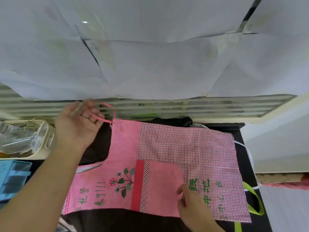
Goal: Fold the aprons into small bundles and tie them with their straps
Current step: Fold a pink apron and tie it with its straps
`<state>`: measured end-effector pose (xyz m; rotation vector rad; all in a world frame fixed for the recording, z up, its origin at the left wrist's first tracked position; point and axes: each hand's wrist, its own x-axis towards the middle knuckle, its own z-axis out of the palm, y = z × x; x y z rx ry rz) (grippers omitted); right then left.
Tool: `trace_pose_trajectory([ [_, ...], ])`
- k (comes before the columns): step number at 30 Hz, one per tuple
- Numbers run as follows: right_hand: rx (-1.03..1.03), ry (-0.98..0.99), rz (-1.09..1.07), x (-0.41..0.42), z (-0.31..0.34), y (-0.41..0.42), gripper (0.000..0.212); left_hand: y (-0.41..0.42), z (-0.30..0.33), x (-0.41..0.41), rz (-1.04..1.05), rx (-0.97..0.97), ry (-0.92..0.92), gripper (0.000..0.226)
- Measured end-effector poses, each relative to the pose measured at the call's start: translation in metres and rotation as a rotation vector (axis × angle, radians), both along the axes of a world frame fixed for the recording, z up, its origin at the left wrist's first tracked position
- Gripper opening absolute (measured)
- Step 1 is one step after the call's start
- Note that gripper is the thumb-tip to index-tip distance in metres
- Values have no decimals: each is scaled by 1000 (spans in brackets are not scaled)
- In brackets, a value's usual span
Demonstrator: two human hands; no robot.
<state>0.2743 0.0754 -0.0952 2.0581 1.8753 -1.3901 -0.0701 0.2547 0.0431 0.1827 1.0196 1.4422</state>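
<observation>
The pink apron [167, 164] lies spread flat on the dark surface [245, 158] between both hands. The left hand [78, 126] pinches its pink strap [107, 120] (looped just beyond the fingers), while the right hand [192, 203] presses relaxed fingers on the cloth's near edge.

cream tray [48, 139] crowding left, slatted rail [167, 108] behind, right edge open

Pink checked apron [167, 158] lies flat, folded lengthwise, strap [107, 114] lifted.
</observation>
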Motion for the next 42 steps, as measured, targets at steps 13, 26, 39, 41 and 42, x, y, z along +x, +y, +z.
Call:
trace_pose_trajectory([
  [13,158,0,165,-31,19,-24,48,-63,-16,-62,443,-218,474,79],
  [26,106,13,166,-59,24,-42,44,-124,-38,-69,-684,-376,1495,14],
  [39,-7,-90,203,-77,22,-65,35,-162,-68,-135,-1206,-509,1896,23],
  [41,-23,-107,193,-79,21,-66,34,-156,-69,-135,-1218,-479,1926,16],
  [42,-29,-112,187,-80,21,-65,33,-154,-71,-136,-1206,-466,1927,17],
])
